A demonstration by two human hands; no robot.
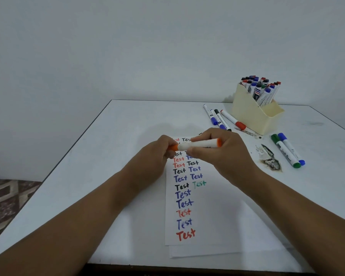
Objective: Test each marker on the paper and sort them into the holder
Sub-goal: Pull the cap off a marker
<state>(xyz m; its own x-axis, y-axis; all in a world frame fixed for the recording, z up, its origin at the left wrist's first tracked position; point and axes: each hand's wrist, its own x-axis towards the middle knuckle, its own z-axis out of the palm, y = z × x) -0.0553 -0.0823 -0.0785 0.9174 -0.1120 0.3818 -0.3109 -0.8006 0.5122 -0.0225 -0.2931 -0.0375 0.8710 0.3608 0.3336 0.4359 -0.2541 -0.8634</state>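
Orange shows at both ends of the white-barrelled marker [195, 145] held level above the top of the white paper sheet [207, 212] on the white bench [108, 156]. In the head view, the left hand [157, 154] pinches the orange cap end at the marker's nine o'clock, fingers curled round it. The right hand [221, 150] wraps the barrel at its three o'clock, thumb under and fingers over. Each grip is closed on the marker; whether the cap is seated or starting to part I cannot tell.

The paper carries a column of "Test" words in red, blue, black and green, with bare space to the right of the lower rows. At one o'clock from the hands stands the cream plastic holder [253, 114], its rear compartment packed with capped markers and its front compartment apparently empty. Four loose markers [221, 118] lie just beside the holder at its nine o'clock; a green and blue pair [287, 150] lies at its five o'clock, near a dark stain [271, 160].

This looks like uncapping for a test. It should go best with a straight pull along the barrel, the right hand steady and the left hand keeping the cap. Then write in bare space, recap firmly, and drop it in the holder.
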